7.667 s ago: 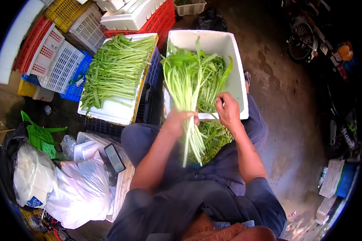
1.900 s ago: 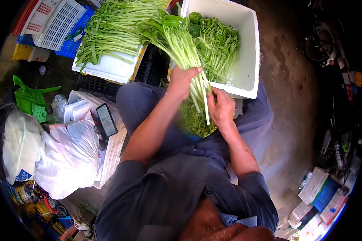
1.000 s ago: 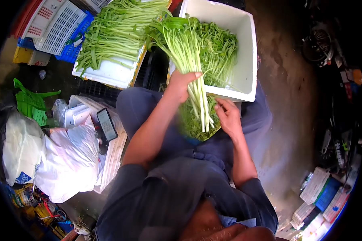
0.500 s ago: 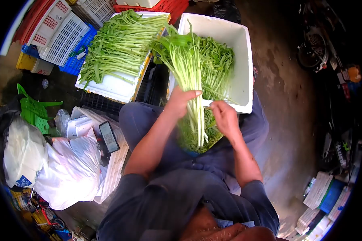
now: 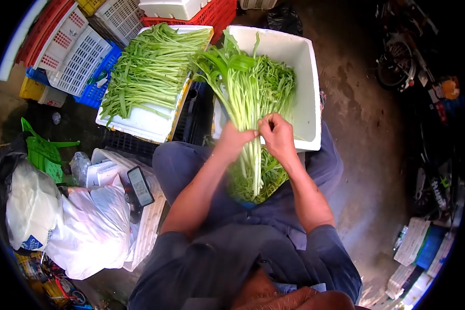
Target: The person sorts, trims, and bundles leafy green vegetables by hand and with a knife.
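My left hand (image 5: 233, 138) is wrapped round the stems of a bunch of water spinach (image 5: 237, 93), its leaves pointing away from me and the pale cut ends towards my lap. Against the right side of the stems, my right hand (image 5: 277, 135) is closed with the fingers curled in; what they pinch is hidden. Behind the bunch stands a white foam box (image 5: 307, 98) with more loose greens (image 5: 280, 77) inside. Below the hands, between my legs, lies a heap of leafy trimmings (image 5: 271, 178).
To the left, a white foam tray (image 5: 144, 124) bears a neat layer of water spinach (image 5: 150, 72). Plastic crates (image 5: 80, 57) are stacked at the far left. Nearer are a white plastic bag (image 5: 93, 222), a phone (image 5: 140, 186) and a green plastic stool (image 5: 44, 152).
My right hand has moved up and left, from beside the stems to against them, near my left thumb. My left hand still grips the bunch. The view has shifted slightly.
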A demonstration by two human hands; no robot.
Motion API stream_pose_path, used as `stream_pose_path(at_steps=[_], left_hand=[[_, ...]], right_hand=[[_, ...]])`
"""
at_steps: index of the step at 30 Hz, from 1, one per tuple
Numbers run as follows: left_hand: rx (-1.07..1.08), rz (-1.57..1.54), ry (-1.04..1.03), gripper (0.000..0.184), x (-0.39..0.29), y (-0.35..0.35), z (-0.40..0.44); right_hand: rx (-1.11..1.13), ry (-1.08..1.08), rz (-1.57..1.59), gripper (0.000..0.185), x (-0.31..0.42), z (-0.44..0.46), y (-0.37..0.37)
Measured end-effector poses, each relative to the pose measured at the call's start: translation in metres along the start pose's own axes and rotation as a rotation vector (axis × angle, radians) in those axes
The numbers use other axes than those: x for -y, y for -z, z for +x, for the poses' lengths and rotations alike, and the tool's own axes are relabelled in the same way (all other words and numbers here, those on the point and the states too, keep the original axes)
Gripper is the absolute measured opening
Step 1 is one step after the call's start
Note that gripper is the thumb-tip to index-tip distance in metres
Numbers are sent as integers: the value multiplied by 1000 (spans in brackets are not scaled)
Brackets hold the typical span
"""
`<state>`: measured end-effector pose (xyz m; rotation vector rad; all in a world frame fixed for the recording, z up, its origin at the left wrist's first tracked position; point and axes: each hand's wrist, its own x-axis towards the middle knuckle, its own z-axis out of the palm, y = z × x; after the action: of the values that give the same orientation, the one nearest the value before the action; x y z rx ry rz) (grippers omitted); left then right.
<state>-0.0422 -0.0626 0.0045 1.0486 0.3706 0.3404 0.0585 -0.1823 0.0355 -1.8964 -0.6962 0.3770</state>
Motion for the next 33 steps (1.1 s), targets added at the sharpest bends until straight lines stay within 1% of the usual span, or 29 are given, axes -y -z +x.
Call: stream_pose_path(at_steps=[2, 5, 8, 9, 12, 13, 16, 17, 20, 21, 24, 27, 29, 31, 33], left_hand=[[-22, -57, -11, 40, -5, -5, -2], [-20, -54, 14, 42, 0, -1, -3], [-29, -99, 26, 43, 0, -1, -2], [-16, -107, 34, 45, 0, 0, -1], [-2, -120, 56, 49, 0, 4, -2], [-5, -113, 63, 50, 0, 3, -2], [17, -111, 78, 55, -2, 2, -4], [28, -114, 83, 57, -2, 2, -5], [38, -107, 57, 48, 8, 7, -4], [41, -133, 64, 48, 7, 6, -5], [32, -178, 85, 48, 4, 7, -5], [-8, -171, 90, 49, 3, 10, -4], [-26, -176, 53, 49, 10, 12, 0], [9, -154, 89, 51, 5, 10, -4], [43, -119, 120, 50, 0, 9, -8]], right_hand=[[54, -37, 79, 18, -3, -3, 2], [150, -119, 278, 19, 3, 2, 13], [322, 34, 99, 19, 5, 0, 20], [369, -7, 213, 18, 1, -1, 22], [187, -95, 253, 16, -1, 3, 30], [157, -110, 213, 14, 2, 7, 37], [-64, 220, 236, 11, 1, 26, 33], [-100, 289, 142, 10, 5, 32, 37], [-80, 468, 8, 9, -2, 53, 37], [-38, 340, 137, 12, -3, 53, 32], [43, 194, 101, 14, 0, 39, 33], [115, 110, 186, 12, -1, 17, 28], [254, 5, 286, 12, 0, 1, 26], [363, -96, 389, 13, 1, -7, 28], [359, -177, 437, 13, -3, -12, 43]])
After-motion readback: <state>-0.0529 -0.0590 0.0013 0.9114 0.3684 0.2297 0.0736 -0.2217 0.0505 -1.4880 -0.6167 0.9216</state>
